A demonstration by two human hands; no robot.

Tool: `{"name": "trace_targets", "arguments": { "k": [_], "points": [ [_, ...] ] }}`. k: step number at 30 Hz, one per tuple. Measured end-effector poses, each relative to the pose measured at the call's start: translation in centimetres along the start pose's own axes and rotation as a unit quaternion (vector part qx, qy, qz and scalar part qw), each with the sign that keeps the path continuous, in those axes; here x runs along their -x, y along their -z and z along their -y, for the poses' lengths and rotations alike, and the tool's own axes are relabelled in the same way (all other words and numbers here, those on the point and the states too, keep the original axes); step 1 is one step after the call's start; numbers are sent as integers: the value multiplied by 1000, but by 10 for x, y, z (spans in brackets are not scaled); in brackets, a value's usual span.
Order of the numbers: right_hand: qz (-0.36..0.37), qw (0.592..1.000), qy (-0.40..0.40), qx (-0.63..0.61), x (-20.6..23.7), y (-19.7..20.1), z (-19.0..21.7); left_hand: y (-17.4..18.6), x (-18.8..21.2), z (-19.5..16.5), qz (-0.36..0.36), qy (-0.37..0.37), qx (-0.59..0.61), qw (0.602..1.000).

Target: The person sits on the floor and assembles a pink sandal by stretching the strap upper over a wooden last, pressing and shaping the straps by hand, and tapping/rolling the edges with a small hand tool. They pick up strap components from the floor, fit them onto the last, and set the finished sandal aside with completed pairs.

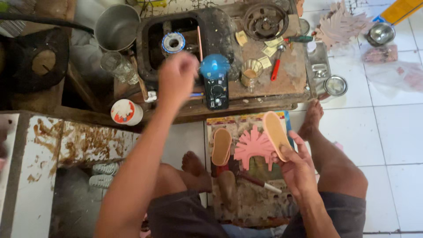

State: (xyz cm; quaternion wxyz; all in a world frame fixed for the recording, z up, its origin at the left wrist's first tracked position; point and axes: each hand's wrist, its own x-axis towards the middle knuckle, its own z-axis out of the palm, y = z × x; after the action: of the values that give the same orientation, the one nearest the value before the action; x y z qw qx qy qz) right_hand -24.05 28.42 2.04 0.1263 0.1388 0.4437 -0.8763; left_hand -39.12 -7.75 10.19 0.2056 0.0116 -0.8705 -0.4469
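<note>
The tan shoe insole is being pinched in the right hand above a pink fan-cut upper piece, while the left hand, fingers curled but blurred, is reaching toward twelve o'clock near a small blue fan, seemingly fetching something for gluing.

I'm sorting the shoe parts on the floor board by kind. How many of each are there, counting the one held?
Tan insoles: 2, one in the right hand at, one lying at
Pink fringed cutouts: 1
Total: 3
</note>
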Motion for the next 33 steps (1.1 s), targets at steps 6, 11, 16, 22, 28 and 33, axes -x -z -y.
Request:
{"name": "trace_targets", "arguments": {
  "k": [6,11,16,22,28,33],
  "points": [
    [-100,993,26,57,-16,-14,13,-21,-122,29,66,150,-175,971],
    [-147,986,16,83,-47,-32,36,-24,-155,56,79,90,-261,958],
    [-146,941,4,306,-112,-72,64,47,-159,92,-34,120,-143,982],
    [152,923,136,326,-231,-195,87,116,-76,78,-81,248,292,920],
    [243,727,163,621,-304,-318,53,75,100,46,-150,339,432,822],
    [255,676,95,685,-328,-361,11,46,152,75,-136,427,486,750]
  ]
}}
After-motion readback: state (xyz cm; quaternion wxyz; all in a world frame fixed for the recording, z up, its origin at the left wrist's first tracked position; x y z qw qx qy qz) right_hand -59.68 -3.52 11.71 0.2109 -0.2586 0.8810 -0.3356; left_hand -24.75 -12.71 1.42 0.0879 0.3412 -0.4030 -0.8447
